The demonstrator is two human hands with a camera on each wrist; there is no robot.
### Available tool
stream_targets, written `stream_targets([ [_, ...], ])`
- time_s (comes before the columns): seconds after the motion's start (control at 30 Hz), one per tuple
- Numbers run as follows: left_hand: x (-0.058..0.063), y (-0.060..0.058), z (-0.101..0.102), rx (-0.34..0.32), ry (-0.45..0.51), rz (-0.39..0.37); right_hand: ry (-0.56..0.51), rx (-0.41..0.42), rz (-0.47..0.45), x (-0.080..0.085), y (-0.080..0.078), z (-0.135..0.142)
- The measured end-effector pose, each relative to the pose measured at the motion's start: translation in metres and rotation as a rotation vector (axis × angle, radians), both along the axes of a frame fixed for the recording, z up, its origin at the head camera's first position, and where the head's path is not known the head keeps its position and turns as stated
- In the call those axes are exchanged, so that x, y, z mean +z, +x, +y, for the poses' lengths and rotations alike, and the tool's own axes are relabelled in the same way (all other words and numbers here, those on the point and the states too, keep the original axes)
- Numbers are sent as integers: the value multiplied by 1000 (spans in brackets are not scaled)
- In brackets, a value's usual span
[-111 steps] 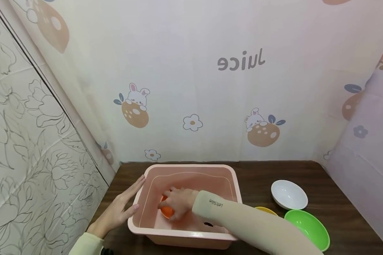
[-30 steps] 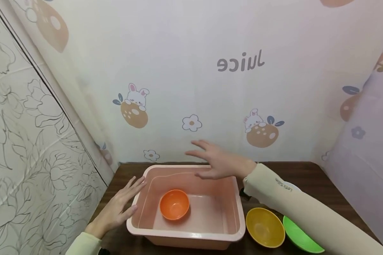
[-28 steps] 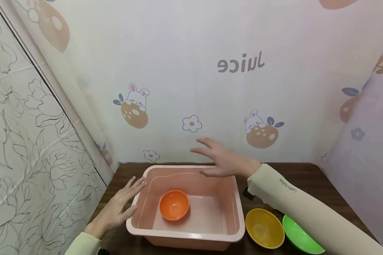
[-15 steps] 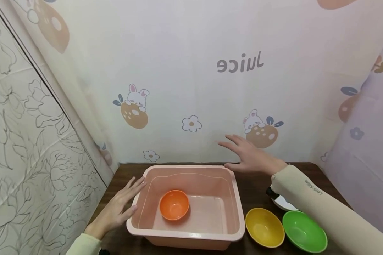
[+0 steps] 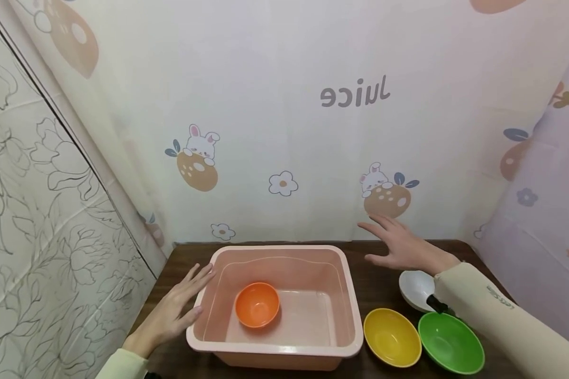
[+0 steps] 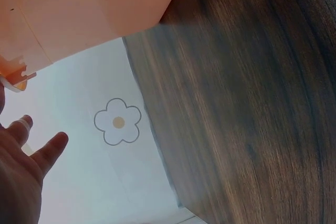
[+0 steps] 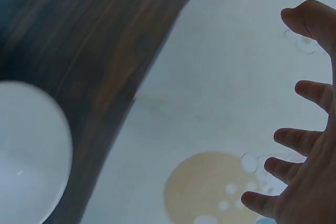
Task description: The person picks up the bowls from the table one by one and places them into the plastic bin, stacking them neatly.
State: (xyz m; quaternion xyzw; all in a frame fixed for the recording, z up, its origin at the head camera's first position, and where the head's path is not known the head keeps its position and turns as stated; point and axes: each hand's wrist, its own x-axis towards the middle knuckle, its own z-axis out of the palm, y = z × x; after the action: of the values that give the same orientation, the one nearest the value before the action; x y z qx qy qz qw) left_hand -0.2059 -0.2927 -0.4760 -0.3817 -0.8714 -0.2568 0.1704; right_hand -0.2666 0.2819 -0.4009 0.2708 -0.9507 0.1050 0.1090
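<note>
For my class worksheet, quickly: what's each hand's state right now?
Left hand: open, at the rim of the pink tub.
Right hand: open, holding nothing.

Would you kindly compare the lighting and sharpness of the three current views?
Head view: bright, the orange bowl clearly outlined; left wrist view: dimmer, the left hand shadowed; right wrist view: dim and bluish, the white bowl soft-edged with a small glint.

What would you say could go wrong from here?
In the head view, the black wrist piece appears by the white bowl and green bowl, so lowering the right arm might knock them. The yellow bowl sits nearly rim to rim with the green one; lifting either could nudge the other. The left grip is at the rim of the pink tub; pushing might slide it.
</note>
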Motion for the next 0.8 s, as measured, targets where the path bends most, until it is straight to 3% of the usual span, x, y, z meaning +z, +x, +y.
stream_targets([
  [0.43,0,1,1,-7,8,-32,41,-98,-45,-23,18,42],
  [0.8,-1,0,2,-19,11,2,16,-104,-52,-31,41,36],
])
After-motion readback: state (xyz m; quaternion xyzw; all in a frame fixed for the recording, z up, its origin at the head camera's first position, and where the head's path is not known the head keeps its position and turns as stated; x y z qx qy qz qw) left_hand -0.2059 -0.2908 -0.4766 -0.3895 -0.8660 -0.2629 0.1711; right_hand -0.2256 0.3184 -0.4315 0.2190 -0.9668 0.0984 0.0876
